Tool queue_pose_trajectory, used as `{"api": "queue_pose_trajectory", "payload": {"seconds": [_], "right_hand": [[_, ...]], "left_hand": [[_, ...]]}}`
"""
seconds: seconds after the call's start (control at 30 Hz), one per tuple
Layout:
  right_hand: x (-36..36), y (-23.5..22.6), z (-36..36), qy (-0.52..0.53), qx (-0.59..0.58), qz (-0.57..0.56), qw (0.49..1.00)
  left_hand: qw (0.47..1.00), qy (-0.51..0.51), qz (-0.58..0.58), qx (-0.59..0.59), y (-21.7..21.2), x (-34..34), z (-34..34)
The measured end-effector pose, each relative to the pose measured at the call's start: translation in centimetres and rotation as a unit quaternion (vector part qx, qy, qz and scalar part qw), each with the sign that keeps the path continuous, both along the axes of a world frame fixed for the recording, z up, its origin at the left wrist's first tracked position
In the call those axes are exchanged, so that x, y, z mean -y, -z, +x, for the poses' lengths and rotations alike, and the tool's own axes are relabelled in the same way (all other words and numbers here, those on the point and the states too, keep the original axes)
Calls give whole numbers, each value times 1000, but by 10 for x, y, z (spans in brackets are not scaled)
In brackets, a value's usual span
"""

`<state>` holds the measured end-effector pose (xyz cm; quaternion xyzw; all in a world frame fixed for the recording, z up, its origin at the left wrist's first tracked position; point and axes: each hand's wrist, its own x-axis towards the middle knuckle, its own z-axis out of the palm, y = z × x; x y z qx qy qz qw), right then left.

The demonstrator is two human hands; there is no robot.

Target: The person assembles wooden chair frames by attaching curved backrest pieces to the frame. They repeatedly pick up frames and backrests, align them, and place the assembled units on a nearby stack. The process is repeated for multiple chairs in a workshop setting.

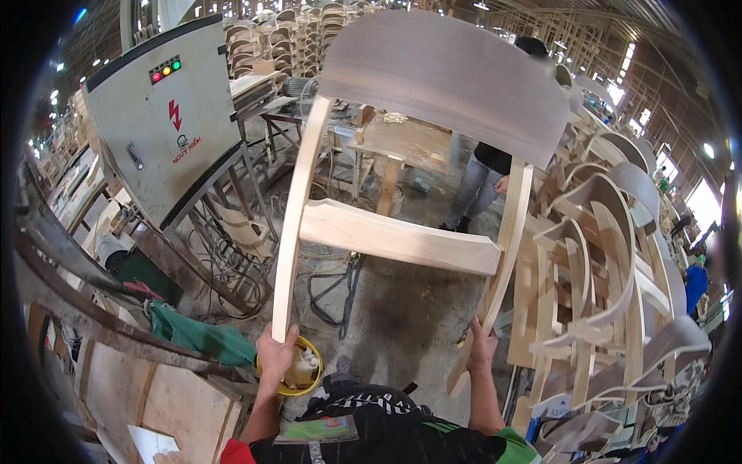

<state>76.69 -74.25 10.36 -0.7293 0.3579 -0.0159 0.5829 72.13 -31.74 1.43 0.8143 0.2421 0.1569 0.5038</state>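
Chair-back frame [402,193] of pale bent wood, one, raised in front of the body over the workshop floor [386,309]; likely stiff and fairly light, awkward for its span, best gripped low on its two uprights. Stacked frames [610,263] at right, too many to count. Left hand [277,357] and right hand [481,346], both wrapped tight around an upright's foot.

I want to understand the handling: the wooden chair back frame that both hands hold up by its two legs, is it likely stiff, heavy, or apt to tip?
The chair back frame probably stays stiff: solid rails join its posts. It seems fairly light, since left hand and right hand lift it by the post ends. The wide curved panel on top may make it top-heavy.
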Motion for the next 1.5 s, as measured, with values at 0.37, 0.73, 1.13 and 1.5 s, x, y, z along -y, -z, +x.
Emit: {"api": "queue_pose_trajectory", "payload": {"seconds": [0.37,0.73,1.13,1.5], "right_hand": [[11,134,172,62,217,115,967],[29,139,382,45,30,137,989],[29,91,699,23,5,85,996],[43,115,826,46,28,113,992]], "left_hand": [[992,83,63,-73,-27,-29,199],[982,102,59,-146,6,-17,430],[971,118,65,-198,-2,-6,766],[959,145,29,-244,-5,-1,895]]}}
